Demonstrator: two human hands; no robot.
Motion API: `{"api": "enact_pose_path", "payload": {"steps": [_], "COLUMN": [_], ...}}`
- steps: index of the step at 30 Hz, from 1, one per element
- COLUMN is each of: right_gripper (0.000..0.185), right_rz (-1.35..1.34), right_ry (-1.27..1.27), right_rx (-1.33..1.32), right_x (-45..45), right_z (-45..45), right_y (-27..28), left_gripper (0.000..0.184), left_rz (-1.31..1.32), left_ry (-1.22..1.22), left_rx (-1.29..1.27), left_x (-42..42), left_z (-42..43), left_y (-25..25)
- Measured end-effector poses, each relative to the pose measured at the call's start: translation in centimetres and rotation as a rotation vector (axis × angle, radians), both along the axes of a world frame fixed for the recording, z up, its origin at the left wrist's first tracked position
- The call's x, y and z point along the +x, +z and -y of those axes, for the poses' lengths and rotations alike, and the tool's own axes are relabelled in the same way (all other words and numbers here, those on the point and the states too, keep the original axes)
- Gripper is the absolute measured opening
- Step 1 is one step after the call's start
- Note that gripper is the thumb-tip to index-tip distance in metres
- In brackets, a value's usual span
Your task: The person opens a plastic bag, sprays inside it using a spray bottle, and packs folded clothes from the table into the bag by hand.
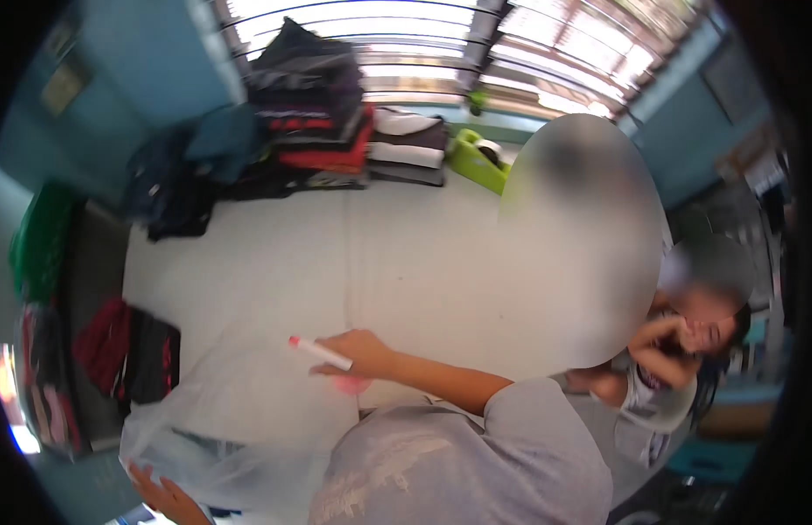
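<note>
My right hand (364, 352) is over the white table, closed around a white marker (323, 353) with a red end that points left. Just below that hand shows a blurred pink, rounded thing (351, 383), whose kind I cannot make out. A large clear plastic bag (248, 420) lies spread across the near left part of the table and hangs over its edge. At the bottom left, my left hand (165, 497) is beside the bag's outer edge, fingers apart. Whether it touches the plastic is unclear.
Folded clothes (314, 114) are stacked along the window side of the white table (423, 262), near a green tape dispenser (478, 160). More clothes (130, 350) lie at the left. A person (664, 350) sits at the right, beside a large blurred patch.
</note>
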State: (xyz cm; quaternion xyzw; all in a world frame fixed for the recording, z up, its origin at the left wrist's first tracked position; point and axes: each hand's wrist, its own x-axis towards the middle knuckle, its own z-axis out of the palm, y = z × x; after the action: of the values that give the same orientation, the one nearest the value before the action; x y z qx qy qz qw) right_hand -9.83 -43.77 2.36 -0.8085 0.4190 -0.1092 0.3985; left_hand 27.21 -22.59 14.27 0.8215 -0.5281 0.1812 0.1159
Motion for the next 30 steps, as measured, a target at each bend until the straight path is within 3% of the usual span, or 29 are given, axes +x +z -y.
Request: {"api": "enact_pose_path", "payload": {"steps": [2, 6, 7, 9, 11, 15, 18, 22, 26, 29, 30], "right_gripper": [0.043, 0.046, 0.033, 0.029, 0.033, 0.057, 0.056, 0.036, 0.041, 0.039, 0.037], "right_rz": [0.043, 0.231, 0.24, 0.407, 0.35, 0.208, 0.087, 0.158, 0.054, 0.091, 0.254], "right_ry": [-0.284, -0.756, -0.865, -1.094, -1.291, -1.44, -1.489, -1.64, -1.603, -1.503, -1.556], "right_rx": [-0.016, -0.135, -0.25, -0.07, -0.083, -0.41, -0.5, -0.234, -0.328, -0.499, -0.579], "right_x": [-4.8, -16.9, -19.9, -26.3, -32.1, -40.1, -43.6, -43.1, -43.6, -46.0, -45.3], "right_z": [1.1, 5.0, 5.5, 7.3, 9.3, 12.7, 15.2, 16.3, 16.5, 16.3, 15.6], "right_y": [-0.9, -1.5, -1.0, -2.0, -3.3, -5.4, -8.6, -8.7, -10.4, -14.5, -14.5], "left_gripper": [0.046, 0.053, 0.054, 0.055, 0.057, 0.062, 0.066, 0.064, 0.061, 0.049, 0.046], "left_rz": [-0.01, -0.001, 0.009, 0.041, 0.096, 0.052, 0.078, 0.2, 0.23, 0.142, 0.087], "left_ry": [0.238, 0.136, 0.095, 0.096, 0.187, 0.15, 0.148, 0.213, 0.329, -0.182, -0.157], "left_rx": [0.152, 0.107, 0.096, 0.126, 0.204, 0.104, 0.083, 0.187, 0.306, -0.082, -0.098], "left_x": [-6.2, -3.7, -3.3, -3.4, -4.0, -3.3, -2.1, -3.2, -8.3, 1.6, 0.7], "left_z": [3.1, 3.1, 2.8, 2.8, 3.0, 2.6, 1.7, 2.6, 5.0, 0.4, 0.6], "left_y": [3.4, 1.8, 2.1, 2.3, 2.9, 2.2, 1.7, 2.3, 4.3, -0.9, -0.7]}}
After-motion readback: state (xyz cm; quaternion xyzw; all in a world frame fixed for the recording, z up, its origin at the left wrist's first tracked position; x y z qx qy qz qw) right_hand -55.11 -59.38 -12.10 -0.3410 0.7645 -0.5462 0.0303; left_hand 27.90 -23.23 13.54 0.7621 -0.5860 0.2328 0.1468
